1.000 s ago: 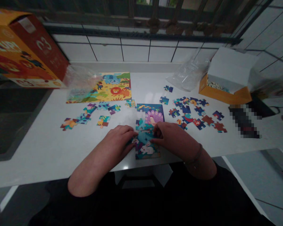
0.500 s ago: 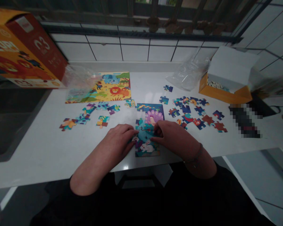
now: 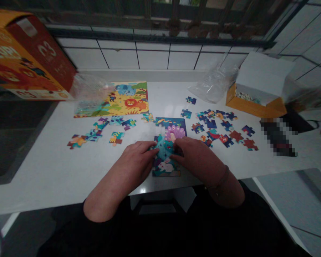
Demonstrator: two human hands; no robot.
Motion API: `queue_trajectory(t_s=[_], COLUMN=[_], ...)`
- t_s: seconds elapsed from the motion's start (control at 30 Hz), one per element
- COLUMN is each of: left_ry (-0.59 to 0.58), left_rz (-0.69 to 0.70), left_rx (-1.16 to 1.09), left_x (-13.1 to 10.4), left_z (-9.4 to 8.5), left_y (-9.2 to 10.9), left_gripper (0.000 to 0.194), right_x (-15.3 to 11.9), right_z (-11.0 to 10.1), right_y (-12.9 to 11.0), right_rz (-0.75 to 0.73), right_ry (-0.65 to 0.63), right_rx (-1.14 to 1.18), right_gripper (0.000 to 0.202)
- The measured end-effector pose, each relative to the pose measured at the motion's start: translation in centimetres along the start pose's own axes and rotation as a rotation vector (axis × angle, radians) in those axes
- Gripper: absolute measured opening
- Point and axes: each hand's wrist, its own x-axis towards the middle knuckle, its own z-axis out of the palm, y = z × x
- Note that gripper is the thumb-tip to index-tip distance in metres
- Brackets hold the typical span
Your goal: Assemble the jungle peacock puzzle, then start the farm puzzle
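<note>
A partly joined jigsaw puzzle (image 3: 166, 166) lies on the white counter in front of me, with a pink peacock in its upper part and a white rabbit near its lower edge. My left hand (image 3: 139, 157) grips its left edge, thumb and fingertips on the blue-green middle pieces. On the opposite edge my right hand (image 3: 194, 153) has its fingers curled in, holding the puzzle's right side. Both hands cover some of the edge pieces. Loose puzzle pieces (image 3: 94, 135) lie to the left, and more loose pieces (image 3: 211, 124) are spread to the right.
Behind lies a picture sheet (image 3: 133, 96) with lions, partly under clear plastic (image 3: 89, 87). A large orange box (image 3: 29, 67) stands at left by a sink (image 3: 5, 150). At right are a plastic bag (image 3: 212, 85), an open yellow box (image 3: 256, 107) and a blurred-out dark object (image 3: 278, 137).
The gap across the puzzle's middle has closed, and its lower part has shifted slightly up and left. My left hand has moved a little to the right.
</note>
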Motion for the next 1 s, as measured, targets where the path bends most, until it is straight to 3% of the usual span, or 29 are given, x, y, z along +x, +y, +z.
queue_trajectory(t_s=[0.3,0.5,0.77,1.0], left_ry=[-0.078,-0.112,-0.063,-0.147], left_rz=[0.0,-0.019,-0.082,-0.078], left_rx=[0.05,0.074,-0.023,0.049], left_x=[0.1,0.2,-0.6,-0.5], left_z=[-0.3,-0.3,-1.2,-2.0], left_y=[1.0,1.6,0.1,0.0], left_gripper=[0.039,0.041,0.041,0.035], right_x=[0.0,-0.2,-0.5,-1.3], right_z=[-0.6,0.0,-0.6,-0.2], right_y=[-1.2,-2.0,-2.1,-2.0], right_rz=[-0.039,-0.108,-0.108,-0.127], right_ry=[-0.033,-0.076,-0.083,-0.045], right_rx=[-0.086,-0.227,-0.173,-0.112], right_gripper=[0.011,0.02,0.016,0.041])
